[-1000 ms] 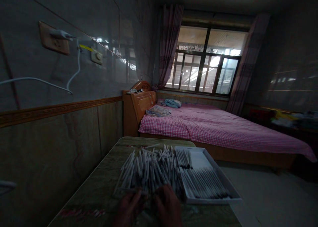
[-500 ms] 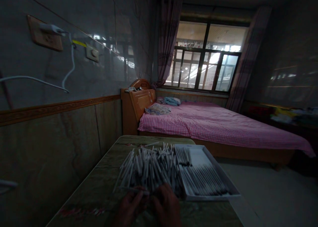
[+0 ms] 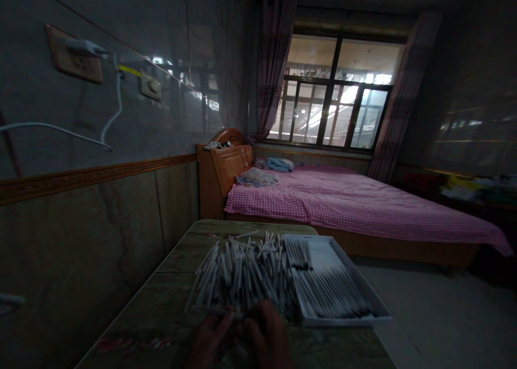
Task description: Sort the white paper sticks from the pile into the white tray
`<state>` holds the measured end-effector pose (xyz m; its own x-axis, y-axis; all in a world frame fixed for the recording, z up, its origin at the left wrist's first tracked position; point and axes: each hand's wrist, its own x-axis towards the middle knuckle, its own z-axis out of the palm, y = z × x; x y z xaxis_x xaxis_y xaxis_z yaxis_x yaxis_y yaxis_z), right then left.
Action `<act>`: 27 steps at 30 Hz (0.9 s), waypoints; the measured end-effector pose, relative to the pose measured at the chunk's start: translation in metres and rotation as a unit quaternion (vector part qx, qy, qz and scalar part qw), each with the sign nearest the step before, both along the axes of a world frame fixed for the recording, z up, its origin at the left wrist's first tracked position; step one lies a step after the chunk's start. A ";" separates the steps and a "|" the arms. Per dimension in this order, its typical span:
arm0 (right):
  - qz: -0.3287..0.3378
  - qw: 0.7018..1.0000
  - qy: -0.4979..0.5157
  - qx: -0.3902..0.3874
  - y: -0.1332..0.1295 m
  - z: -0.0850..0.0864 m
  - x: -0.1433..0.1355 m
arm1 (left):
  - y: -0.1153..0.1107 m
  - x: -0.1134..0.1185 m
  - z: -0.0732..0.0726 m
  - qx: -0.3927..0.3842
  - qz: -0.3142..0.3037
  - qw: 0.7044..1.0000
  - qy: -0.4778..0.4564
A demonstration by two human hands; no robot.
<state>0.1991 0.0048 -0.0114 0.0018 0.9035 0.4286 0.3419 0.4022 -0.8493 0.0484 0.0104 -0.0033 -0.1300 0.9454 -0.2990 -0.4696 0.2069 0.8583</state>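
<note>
A heap of thin whitish sticks (image 3: 242,272) lies on the table, some with dark ends. To its right, a shallow white tray (image 3: 339,245) holds rows of similar sticks with dark tips. At the near edge of the heap my left hand (image 3: 212,334) is closed, pinching one pale stick that points to the left. My right hand (image 3: 266,331) is close beside it, fingers curled at the stick's right end. What the right fingertips grip is dark and blurred, too small to make out.
The green patterned table (image 3: 161,299) runs along the tiled wall at left. Beyond it stands a bed (image 3: 323,196) with a pink checked sheet. A socket (image 3: 75,56) with a plugged-in white cable is on the wall.
My right hand has shifted slightly left, closer to my left hand. The heap and the tray look the same.
</note>
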 end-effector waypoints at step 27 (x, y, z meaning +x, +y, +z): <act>-0.040 0.949 -0.259 0.173 0.004 -0.021 0.005 | -0.004 0.002 0.010 0.029 0.001 0.992 0.120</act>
